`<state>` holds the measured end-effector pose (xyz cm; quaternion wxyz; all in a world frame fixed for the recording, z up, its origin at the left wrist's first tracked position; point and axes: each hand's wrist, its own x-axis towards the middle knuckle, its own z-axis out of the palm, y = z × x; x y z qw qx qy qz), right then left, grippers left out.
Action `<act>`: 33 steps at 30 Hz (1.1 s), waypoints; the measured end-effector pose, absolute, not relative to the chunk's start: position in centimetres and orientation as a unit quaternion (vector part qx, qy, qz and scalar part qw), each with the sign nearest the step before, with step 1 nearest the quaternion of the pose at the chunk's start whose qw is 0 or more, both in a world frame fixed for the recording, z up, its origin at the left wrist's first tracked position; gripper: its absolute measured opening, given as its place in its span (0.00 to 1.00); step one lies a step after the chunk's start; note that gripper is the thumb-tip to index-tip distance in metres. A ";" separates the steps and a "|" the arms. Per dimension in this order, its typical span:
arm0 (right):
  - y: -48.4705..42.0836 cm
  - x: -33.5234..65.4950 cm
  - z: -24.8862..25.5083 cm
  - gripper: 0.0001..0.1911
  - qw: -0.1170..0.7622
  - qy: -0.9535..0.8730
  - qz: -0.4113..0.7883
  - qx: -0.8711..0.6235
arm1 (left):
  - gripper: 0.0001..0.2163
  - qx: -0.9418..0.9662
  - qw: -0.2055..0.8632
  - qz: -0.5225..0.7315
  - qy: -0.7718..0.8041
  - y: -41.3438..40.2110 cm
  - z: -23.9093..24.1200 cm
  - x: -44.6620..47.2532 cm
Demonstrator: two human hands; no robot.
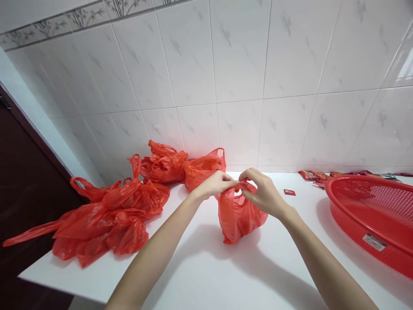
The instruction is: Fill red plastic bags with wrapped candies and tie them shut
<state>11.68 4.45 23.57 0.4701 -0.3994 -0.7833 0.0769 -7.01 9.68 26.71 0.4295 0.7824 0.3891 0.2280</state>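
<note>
A red plastic bag (240, 217) stands on the white table, its upper part gathered between my hands. My left hand (217, 184) comes from the left and pinches one handle of the bag. From the other side my right hand (262, 191) is closed on the other handle, fingers bent. The two hands nearly meet above the bag. Whatever the bag contains is hidden by the red plastic. Just behind my left hand sits another red plastic bag (203, 168), against the wall.
More red bags (106, 219) are heaped at the table's left end, with another bundle (163, 163) behind them. A large red plastic basket (351, 224) fills the right side. Small packets (311, 175) lie along the tiled wall, and one small red packet (289, 192) lies nearer.
</note>
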 end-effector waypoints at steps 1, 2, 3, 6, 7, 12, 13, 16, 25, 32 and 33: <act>4.4 11.7 23.6 0.11 0.464 -0.783 0.086 -0.405 | 0.25 0.777 0.439 0.218 0.395 9.6 26.6 -7.0; 4.4 11.7 23.7 0.10 0.458 -0.783 0.095 -0.410 | 0.24 0.770 0.452 0.212 0.398 9.6 26.4 -7.0; 4.4 11.7 23.7 0.10 0.453 -0.783 0.105 -0.412 | 0.24 0.759 0.470 0.210 0.398 9.5 26.2 -6.8; 4.4 11.8 23.9 0.11 0.455 -0.783 0.129 -0.404 | 0.19 0.705 0.543 0.211 0.404 9.3 25.8 -6.3; 4.4 11.9 23.9 0.12 0.458 -0.783 0.141 -0.397 | 0.18 0.682 0.574 0.212 0.400 9.2 25.7 -6.2; 4.4 12.4 23.9 0.14 0.444 -0.782 0.165 -0.406 | 0.15 0.582 0.713 0.201 0.334 9.0 25.1 -5.9; 4.4 12.5 23.9 0.14 0.433 -0.784 0.154 -0.417 | 0.15 0.567 0.731 0.205 0.318 9.0 25.0 -5.9; 4.2 12.7 24.3 0.15 0.415 -0.798 0.117 -0.422 | 0.13 0.517 0.776 0.247 0.264 9.2 24.6 -5.9; 4.0 12.6 24.0 0.03 0.435 -0.813 -0.009 -0.386 | 0.16 0.443 0.822 0.292 0.207 9.4 24.2 -5.2; 3.9 12.5 24.7 0.10 0.488 -0.800 0.074 -0.342 | 0.15 0.548 0.718 0.316 0.290 8.9 24.6 -5.6; 3.8 12.7 24.9 0.11 0.496 -0.791 0.109 -0.342 | 0.16 0.589 0.675 0.324 0.304 9.1 24.6 -5.8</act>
